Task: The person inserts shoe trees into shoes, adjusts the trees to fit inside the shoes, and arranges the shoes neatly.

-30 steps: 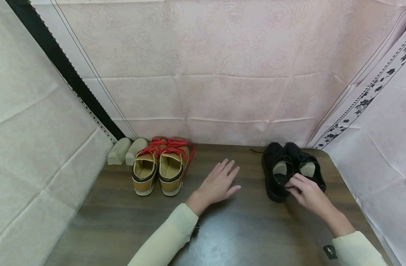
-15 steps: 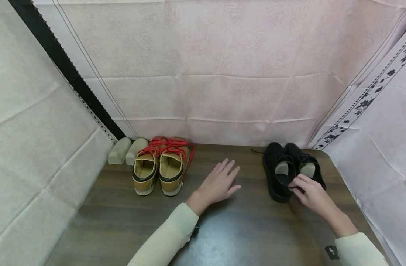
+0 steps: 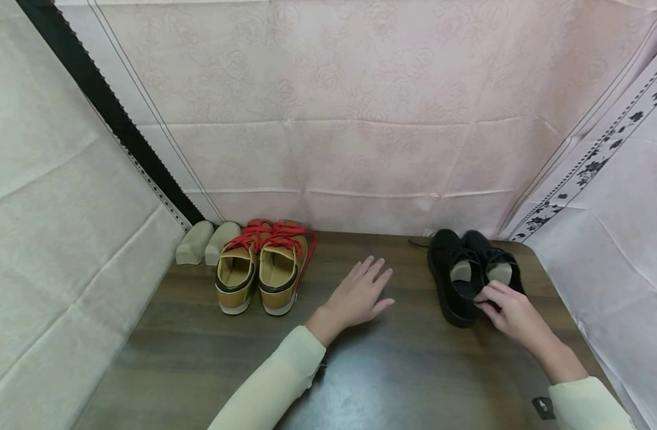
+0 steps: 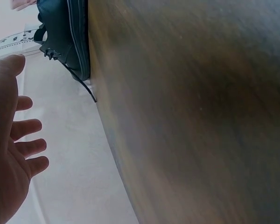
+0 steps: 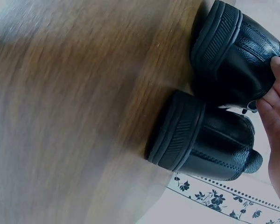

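A pair of black lace-up shoes stands side by side at the right, toes toward the back wall. My right hand (image 3: pixel 508 312) pinches the collar of the left black shoe (image 3: pixel 445 292) between thumb and fingers, near its heel. Beside it stands the right black shoe (image 3: pixel 476 240), its heel partly hidden by the hand in the head view. In the right wrist view both black heels show, the gripped shoe (image 5: pixel 224 51) above the other shoe (image 5: pixel 210 140). My left hand (image 3: pixel 352 295) hovers over the middle of the table with fingers spread, holding nothing.
Tan shoes (image 3: pixel 277 298) with red laces (image 3: pixel 285 236) stand at the back left. Next to them lie two pale blocks, a left block (image 3: pixel 193 245) and a right block (image 3: pixel 221 239). A cloth-covered wall (image 3: pixel 361 155) closes the back of the wooden table (image 3: pixel 199 358).
My right hand has shifted the gripped left black shoe slightly right, closer to its mate. The left hand stays nearly where it was.
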Motion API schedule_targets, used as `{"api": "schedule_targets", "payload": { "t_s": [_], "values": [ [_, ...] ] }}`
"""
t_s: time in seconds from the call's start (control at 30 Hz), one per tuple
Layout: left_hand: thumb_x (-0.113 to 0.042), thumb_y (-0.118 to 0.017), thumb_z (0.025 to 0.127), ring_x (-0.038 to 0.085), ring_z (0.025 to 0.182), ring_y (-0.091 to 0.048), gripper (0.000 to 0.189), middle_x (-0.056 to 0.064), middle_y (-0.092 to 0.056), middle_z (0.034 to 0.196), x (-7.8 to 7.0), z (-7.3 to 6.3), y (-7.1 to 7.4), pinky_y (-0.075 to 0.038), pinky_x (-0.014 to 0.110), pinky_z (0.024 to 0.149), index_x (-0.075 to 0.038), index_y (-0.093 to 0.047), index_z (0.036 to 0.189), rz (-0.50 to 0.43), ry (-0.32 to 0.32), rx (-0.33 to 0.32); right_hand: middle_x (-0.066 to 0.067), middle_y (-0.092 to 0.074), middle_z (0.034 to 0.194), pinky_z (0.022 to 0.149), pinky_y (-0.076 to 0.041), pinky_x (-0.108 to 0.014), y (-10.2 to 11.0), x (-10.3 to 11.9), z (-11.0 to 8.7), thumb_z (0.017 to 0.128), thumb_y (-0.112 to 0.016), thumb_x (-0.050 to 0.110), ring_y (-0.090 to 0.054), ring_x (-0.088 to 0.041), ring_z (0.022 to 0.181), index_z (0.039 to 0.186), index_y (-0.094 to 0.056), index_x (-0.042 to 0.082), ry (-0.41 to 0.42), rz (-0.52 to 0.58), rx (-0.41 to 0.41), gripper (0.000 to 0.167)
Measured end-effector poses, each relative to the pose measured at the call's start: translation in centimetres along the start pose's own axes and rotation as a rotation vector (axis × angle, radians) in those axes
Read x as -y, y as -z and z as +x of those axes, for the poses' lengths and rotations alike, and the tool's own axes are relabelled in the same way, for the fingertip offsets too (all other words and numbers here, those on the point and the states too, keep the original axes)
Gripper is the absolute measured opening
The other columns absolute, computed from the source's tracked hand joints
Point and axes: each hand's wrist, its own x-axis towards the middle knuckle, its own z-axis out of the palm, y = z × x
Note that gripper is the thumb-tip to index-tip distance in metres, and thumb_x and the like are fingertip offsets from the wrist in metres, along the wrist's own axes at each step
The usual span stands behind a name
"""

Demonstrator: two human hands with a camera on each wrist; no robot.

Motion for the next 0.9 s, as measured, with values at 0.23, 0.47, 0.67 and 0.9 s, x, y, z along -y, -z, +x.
{"api": "schedule_targets", "payload": {
  "t_s": [0.23,0.47,0.67,0.9],
  "values": [
    [-0.059,-0.040,0.107,0.034,0.155,-0.031,0.069,0.013,-0.035,0.166,-0.30,0.28,-0.18,-0.030,0.048,0.125,-0.015,-0.040,0.159,0.004,-0.005,0.016,0.003,-0.067,0.091,0.070,-0.049,-0.020,0.29,-0.27,-0.31,0.108,-0.054,0.030,-0.062,-0.010,0.078,0.089,-0.071,0.013,-0.009,-0.027,0.016,0.030],
    [-0.059,-0.039,0.107,0.034,0.155,-0.030,0.069,0.013,-0.034,0.167,-0.33,0.33,-0.22,-0.029,0.047,0.125,-0.014,-0.039,0.159,-0.003,-0.004,0.022,0.003,-0.068,0.091,0.072,-0.050,-0.018,0.26,-0.24,-0.44,0.106,-0.060,0.026,-0.062,-0.009,0.080,0.089,-0.071,0.013,-0.017,-0.019,0.007,0.023],
    [-0.059,-0.040,0.107,0.033,0.155,-0.030,0.069,0.013,-0.034,0.167,-0.22,0.18,-0.33,-0.029,0.047,0.125,-0.015,-0.040,0.159,-0.012,0.009,0.026,0.005,-0.068,0.091,0.076,-0.049,-0.015,0.13,0.33,-0.47,0.069,-0.087,-0.008,-0.065,-0.012,0.081,0.089,-0.070,0.015,-0.052,-0.056,-0.014,0.035],
    [-0.059,-0.040,0.106,0.034,0.155,-0.032,0.069,0.013,-0.035,0.166,-0.24,0.26,-0.73,-0.031,0.048,0.124,-0.015,-0.040,0.159,-0.004,-0.005,0.011,0.004,-0.066,0.091,0.075,-0.050,-0.020,-0.25,0.61,-0.37,0.082,-0.088,0.018,-0.063,-0.012,0.081,0.089,-0.070,0.012,-0.029,-0.067,-0.020,0.021]
  ]
}}
